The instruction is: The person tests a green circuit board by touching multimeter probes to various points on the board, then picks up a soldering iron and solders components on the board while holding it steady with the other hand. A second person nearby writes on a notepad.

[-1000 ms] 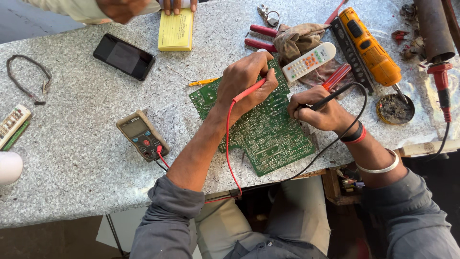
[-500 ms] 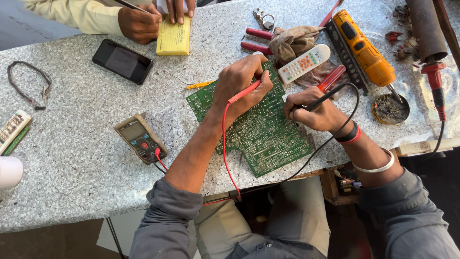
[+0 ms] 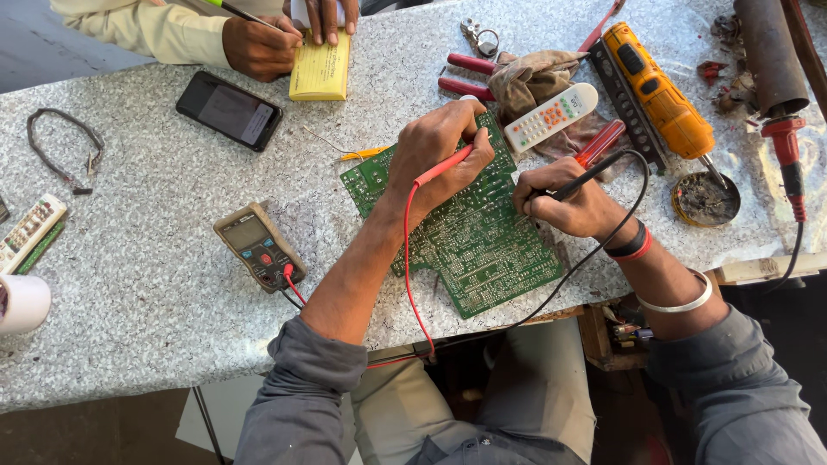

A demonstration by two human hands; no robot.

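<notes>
1. One green circuit board (image 3: 469, 232) lies flat on the speckled grey worktop (image 3: 155, 284), solder side up, covered in fine pale traces and dots; its near corner reaches the table's front edge.
2. The left hand (image 3: 439, 151) rests on the board's upper part, fingers clenched around a red test probe (image 3: 444, 165) whose tip is hidden under the fingertips; its red lead (image 3: 407, 258) runs down along the forearm.
3. The right hand (image 3: 564, 202) sits at the board's right edge, fingers pinched shut on a black test probe (image 3: 586, 176) that points down-left at the board; its black lead (image 3: 637, 207) loops round the wrist.
4. A yellow-brown multimeter (image 3: 257, 247) lies left of the board, well apart from both hands, with red and black leads plugged in at its lower end.
5. Just beyond the board lie a white remote control (image 3: 551, 116), a crumpled cloth (image 3: 534, 82), red-handled pliers (image 3: 469, 73) and an orange power tool (image 3: 659, 90).
6. A small round tin (image 3: 705, 198) to the right of the right hand holds dark, crusty residue.
7. At the far edge another person's hands (image 3: 267, 43) hold a pen over a yellow notepad (image 3: 320, 67); a black phone (image 3: 228, 110) lies beside it.
</notes>
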